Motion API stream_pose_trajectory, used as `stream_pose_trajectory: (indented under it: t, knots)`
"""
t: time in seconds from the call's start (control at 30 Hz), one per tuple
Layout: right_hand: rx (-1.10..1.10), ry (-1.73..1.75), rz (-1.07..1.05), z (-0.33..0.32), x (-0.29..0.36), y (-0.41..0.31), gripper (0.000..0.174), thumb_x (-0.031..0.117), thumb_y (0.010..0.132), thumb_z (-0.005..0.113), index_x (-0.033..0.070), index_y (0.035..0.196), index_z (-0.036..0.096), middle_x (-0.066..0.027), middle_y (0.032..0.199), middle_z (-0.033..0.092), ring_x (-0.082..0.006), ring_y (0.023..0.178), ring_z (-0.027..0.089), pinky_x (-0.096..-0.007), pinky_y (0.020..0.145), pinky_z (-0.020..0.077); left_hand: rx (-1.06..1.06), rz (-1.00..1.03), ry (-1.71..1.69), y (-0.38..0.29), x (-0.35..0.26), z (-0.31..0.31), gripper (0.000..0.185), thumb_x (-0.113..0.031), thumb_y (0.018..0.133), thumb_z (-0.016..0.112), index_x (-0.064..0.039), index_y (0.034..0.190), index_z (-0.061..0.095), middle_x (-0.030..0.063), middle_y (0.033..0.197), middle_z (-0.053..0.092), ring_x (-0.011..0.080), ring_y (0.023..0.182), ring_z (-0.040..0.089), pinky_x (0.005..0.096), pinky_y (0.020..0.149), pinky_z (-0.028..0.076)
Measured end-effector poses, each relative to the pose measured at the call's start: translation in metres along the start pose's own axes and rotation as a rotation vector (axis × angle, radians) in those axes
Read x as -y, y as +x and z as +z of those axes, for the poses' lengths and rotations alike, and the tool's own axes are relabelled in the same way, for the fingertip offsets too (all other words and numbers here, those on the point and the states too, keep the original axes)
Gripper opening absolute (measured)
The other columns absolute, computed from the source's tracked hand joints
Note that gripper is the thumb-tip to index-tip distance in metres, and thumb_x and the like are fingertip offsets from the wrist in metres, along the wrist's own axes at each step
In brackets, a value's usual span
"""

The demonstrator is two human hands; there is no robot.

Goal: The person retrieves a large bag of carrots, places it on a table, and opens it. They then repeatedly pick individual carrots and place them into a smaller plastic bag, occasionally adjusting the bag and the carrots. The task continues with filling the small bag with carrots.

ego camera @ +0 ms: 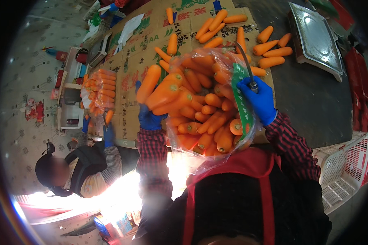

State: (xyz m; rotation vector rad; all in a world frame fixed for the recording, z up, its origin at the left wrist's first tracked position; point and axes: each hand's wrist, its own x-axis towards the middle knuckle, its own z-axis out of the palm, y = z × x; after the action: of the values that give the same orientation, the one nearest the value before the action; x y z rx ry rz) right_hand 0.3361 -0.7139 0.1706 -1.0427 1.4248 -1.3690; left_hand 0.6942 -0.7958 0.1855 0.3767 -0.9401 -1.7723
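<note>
In front of me stands a clear plastic bag (202, 147) with a green printed strip, full of orange carrots (213, 119). My left hand (150, 118), in a blue glove, grips several carrots (165, 92) at the bag's left side. In my right hand (257, 98), also gloved in blue, is a knife with a curved blade (245, 58), its tip pointing away from me; the hand is at the green strip on the bag's right edge. Whether its fingers also pinch the plastic, I cannot tell. Loose carrots (217, 20) lie on flattened cardboard (187, 27) beyond the bag.
More carrots (271, 61) lie near a metal-topped scale (317, 39) on the dark table (312, 113). A white plastic crate (345, 171) stands at the lower right. To the left, a co-worker (92, 168) in blue gloves works beside bagged carrots (101, 88); another scale (99, 50) stands beyond.
</note>
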Motion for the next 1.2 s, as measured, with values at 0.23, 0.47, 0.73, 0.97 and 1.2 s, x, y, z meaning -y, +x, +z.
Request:
stream_pose_trajectory:
  t: [0.23,0.47,0.73,0.97,1.2]
  knots:
    - [-0.051,0.02,-0.063,0.002,-0.001,0.0,0.015,0.014,0.086,0.068,0.002,0.094,0.065,-0.0033,0.078,0.065,-0.0065,0.07,0.057,-0.0248,0.064,0.0473,0.063,0.14,-0.148,0.015,0.017,0.006,0.064,-0.034,0.092,0.061,-0.007,0.143,0.033,0.0154,0.139,0.044,0.0323,0.123,0.049,0.0491,0.099,0.047]
    - [-0.031,0.049,-0.017,-0.001,-0.003,0.0,0.013,0.015,0.087,0.067,0.003,0.094,0.066,-0.0032,0.077,0.065,-0.0068,0.069,0.057,-0.025,0.063,0.0472,-0.201,0.086,0.1,0.046,0.012,0.046,0.054,-0.044,0.093,0.055,-0.009,0.133,0.047,0.0089,0.128,0.055,0.0234,0.105,0.061,0.0382,0.082,0.055]
    - [-0.006,0.07,0.002,-0.002,-0.006,0.0,0.011,0.01,0.088,0.066,0.004,0.096,0.064,0.0015,0.081,0.063,-0.0049,0.071,0.055,-0.0213,0.064,0.0457,-0.097,-0.313,-0.069,0.171,0.016,0.062,0.048,-0.032,0.096,0.055,-0.008,0.136,0.043,0.0133,0.125,0.058,0.0261,0.101,0.063,0.0365,0.073,0.057]
    - [-0.033,0.163,-0.058,0.0,-0.01,0.001,0.009,0.01,0.089,0.064,0.004,0.095,0.065,0.0003,0.082,0.064,-0.0059,0.075,0.056,-0.0228,0.07,0.0469,-0.076,-0.185,0.425,0.212,0.037,0.115,0.044,-0.025,0.095,0.055,-0.008,0.135,0.046,0.0136,0.126,0.057,0.026,0.111,0.059,0.035,0.086,0.052]
    - [-0.02,0.179,0.051,-0.003,-0.003,0.001,0.01,0.014,0.088,0.066,0.005,0.093,0.066,0.0014,0.076,0.062,-0.0033,0.064,0.053,-0.0211,0.056,0.0436,0.315,-0.458,1.155,0.111,0.017,0.105,0.053,-0.023,0.088,0.063,-0.009,0.137,0.047,0.0105,0.128,0.057,0.0238,0.111,0.059,0.0348,0.092,0.046]
